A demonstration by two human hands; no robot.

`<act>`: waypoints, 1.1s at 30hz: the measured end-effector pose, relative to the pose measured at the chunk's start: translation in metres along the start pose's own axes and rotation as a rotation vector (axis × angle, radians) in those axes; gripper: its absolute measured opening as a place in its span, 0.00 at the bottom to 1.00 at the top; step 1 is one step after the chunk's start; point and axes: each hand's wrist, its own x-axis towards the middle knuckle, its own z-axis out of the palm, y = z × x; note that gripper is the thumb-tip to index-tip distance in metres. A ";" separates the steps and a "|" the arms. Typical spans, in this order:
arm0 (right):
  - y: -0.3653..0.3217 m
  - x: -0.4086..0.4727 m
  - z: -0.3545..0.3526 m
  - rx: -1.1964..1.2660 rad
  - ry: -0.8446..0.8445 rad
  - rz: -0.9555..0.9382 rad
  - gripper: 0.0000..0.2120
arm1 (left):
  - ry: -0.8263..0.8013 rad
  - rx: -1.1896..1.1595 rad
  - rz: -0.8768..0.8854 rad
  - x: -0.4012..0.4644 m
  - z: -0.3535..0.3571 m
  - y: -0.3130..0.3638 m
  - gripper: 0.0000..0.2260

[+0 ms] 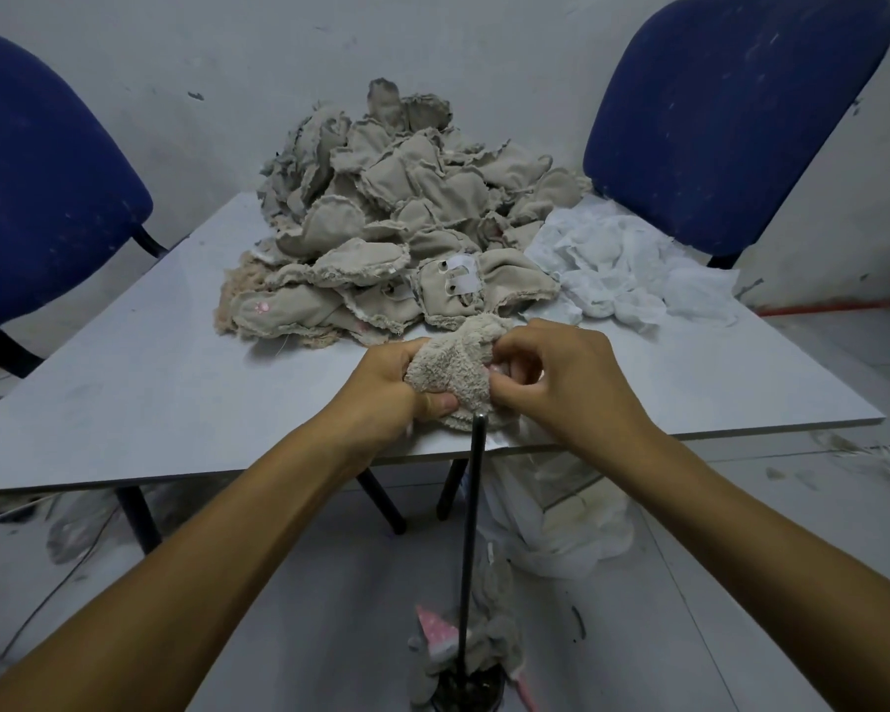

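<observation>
L hand (402,388) & R hand (561,382) held the fuzzy plush skin (453,367) at the surface's (176,377) near edge, over the black rod (471,531) tip. L grip was wrapped round its side, R grip pinched its edge. It looked approx. half turned; a big pile of inside-out skins (391,223) was left, w/ few finished pieces (489,634) on the floor.

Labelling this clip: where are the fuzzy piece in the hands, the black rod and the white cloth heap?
fuzzy piece (453,370): head view, its exposed fuzzy middle.
black rod (471,531): head view, mid-shaft below the table edge.
white cloth heap (617,269): head view, its middle.
</observation>
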 end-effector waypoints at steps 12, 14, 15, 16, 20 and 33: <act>0.023 0.006 -0.016 0.590 0.349 0.365 0.03 | 0.407 0.156 -0.048 0.015 -0.024 -0.008 0.08; 0.029 0.008 -0.022 0.632 0.405 0.421 0.05 | 0.456 0.269 -0.016 0.017 -0.029 -0.007 0.10; 0.030 0.008 -0.021 0.634 0.394 0.443 0.06 | 0.441 0.292 0.009 0.017 -0.029 -0.007 0.12; 0.032 0.007 -0.017 0.645 0.366 0.484 0.06 | 0.410 0.288 0.029 0.016 -0.027 -0.007 0.12; 0.033 0.012 -0.008 0.814 0.185 0.765 0.04 | 0.238 -0.067 -0.020 0.015 -0.024 -0.003 0.10; 0.045 0.011 -0.003 0.432 0.101 0.566 0.11 | 0.399 0.351 -0.087 0.016 -0.035 0.000 0.20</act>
